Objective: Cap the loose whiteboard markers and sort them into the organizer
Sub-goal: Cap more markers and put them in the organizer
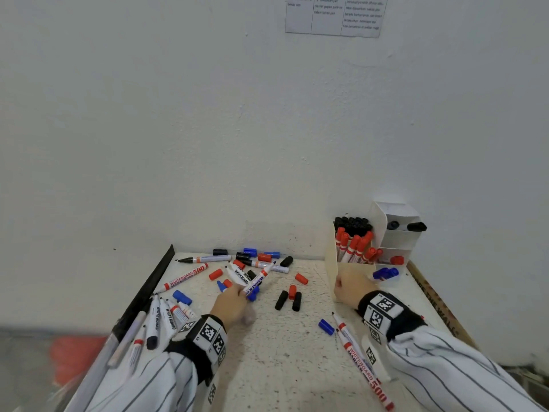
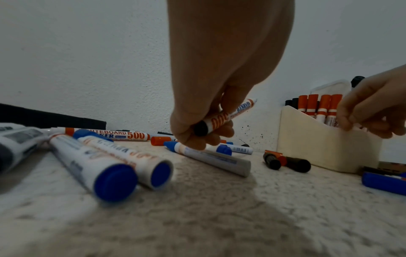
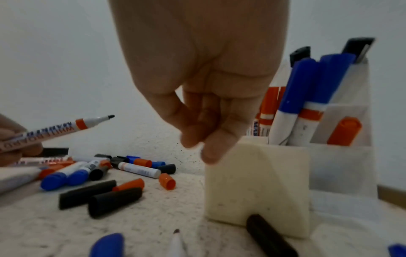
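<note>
Left hand: fingers curled round uncapped black-tipped marker; right hand: fingers loosely bent, empty, beside organizer; advisably fetch black cap, press on squarely.

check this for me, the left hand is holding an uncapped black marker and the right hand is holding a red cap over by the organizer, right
Not quite. The left hand does hold an uncapped black marker, but the right hand holds nothing: the right wrist view shows its fingers loosely curled and empty, beside the organizer.
</note>
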`<state>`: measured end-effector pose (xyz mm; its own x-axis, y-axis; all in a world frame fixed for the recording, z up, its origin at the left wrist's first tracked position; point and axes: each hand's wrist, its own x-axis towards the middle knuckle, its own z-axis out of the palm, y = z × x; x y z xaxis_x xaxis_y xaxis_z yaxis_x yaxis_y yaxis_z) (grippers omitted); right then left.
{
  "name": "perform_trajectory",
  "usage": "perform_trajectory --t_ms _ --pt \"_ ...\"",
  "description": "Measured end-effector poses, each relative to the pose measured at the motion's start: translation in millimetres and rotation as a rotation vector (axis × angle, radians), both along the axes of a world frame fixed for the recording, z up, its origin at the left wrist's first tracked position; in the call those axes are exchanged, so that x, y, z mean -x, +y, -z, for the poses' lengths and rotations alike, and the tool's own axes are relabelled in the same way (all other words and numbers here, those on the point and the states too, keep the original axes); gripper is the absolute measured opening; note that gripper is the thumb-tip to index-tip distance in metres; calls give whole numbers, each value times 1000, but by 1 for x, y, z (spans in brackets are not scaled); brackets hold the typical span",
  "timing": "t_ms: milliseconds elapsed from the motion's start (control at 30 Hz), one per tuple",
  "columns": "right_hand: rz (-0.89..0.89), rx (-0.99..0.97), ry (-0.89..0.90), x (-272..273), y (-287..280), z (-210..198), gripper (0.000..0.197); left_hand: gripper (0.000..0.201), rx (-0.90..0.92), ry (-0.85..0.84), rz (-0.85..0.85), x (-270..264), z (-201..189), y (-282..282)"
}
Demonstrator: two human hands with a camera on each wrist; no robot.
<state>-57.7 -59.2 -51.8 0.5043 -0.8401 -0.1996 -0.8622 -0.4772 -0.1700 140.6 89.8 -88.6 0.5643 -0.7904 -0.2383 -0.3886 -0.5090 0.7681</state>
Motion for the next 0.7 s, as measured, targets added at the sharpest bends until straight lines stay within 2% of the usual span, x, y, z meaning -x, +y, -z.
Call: perform_trajectory --t_ms 100,167,300,467,533,600,700 --pt "20 -44 190 9 2 17 25 33 -6 8 41 3 0 8" --pt "42 -40 171 15 -2 25 31 34 -19 9 63 5 -1 13" --pt "58 -22 96 20 -3 35 32 35 -68 22 114 7 0 21" --pt "36 -53 154 21 6 41 17 35 -38 -41 169 11 1 32" --pt "24 -21 11 20 9 36 15 35 -34 -83 189 11 2 35" --pt "-36 39 -214 17 15 27 15 33 -36 -93 213 11 3 36" --pt "-167 -43 -492 4 28 11 25 31 -32 -85 240 17 3 37"
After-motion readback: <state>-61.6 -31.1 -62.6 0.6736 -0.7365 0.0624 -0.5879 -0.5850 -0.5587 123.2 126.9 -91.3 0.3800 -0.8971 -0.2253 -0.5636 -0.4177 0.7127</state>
